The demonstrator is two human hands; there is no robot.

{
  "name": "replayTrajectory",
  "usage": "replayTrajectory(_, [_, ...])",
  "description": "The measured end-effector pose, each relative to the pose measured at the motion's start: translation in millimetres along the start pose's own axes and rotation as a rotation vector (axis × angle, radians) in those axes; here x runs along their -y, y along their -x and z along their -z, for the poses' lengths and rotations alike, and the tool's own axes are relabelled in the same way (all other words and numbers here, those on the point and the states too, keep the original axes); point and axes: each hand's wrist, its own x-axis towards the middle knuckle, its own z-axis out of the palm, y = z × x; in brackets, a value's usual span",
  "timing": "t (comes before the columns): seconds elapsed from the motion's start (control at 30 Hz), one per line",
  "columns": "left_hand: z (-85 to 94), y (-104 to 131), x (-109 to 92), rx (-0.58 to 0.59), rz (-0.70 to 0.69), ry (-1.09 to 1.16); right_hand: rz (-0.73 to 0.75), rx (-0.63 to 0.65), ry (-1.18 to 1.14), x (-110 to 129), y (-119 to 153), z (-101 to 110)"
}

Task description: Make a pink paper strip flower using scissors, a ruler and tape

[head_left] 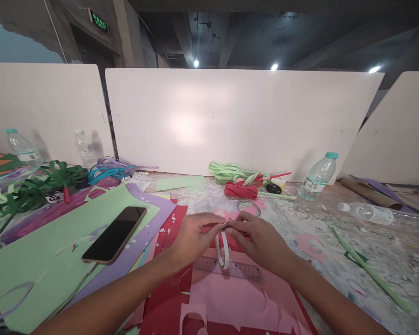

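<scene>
My left hand (192,238) and my right hand (261,238) meet in front of me, fingertips pinched together. From their fingertips hangs a narrow roll of white tape (226,261); the exact spot they pinch is partly hidden by the fingers. Below the tape lies a clear ruler (245,271) on a pink paper sheet (226,298) with cut-out shapes. Red paper (164,288) lies under the pink sheet. Just beyond the hands are pink paper pieces (221,214) and a dark ring-shaped roll (249,207) on the table.
A phone (115,235) rests on green paper (73,223) to the left. Behind are red ribbon (240,190), green ribbon strips (226,172) and an upright water bottle (317,179). Another bottle (370,213) lies at right. A white board (230,121) stands across the back.
</scene>
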Motion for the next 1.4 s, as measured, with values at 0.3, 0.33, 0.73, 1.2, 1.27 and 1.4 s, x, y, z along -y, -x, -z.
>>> replayTrajectory(0.3, [-1.4,0,-1,-0.011,0.019,-0.011,0.003,-0.004,0.057,2,2,1])
replayTrajectory(0.33, [-1.8,0,-1,-0.012,0.022,-0.009,0.004,-0.005,0.065,2,2,0])
replayTrajectory(0.73, [-0.8,-5,4,-0.082,0.268,0.231,-0.043,-0.003,-0.055,-5,1,13])
replayTrajectory(1.2, [0.2,-7,7,-0.124,0.323,0.303,0.118,-0.096,-0.220,-7,-1,1])
replayTrajectory(1.27, [0.8,-6,4,-0.133,0.291,0.270,-0.022,-0.164,-0.338,-9,-3,2])
replayTrajectory(1.4, [-0.5,0,-4,-0.159,0.093,0.173,-0.323,0.020,-0.875,-6,-6,4])
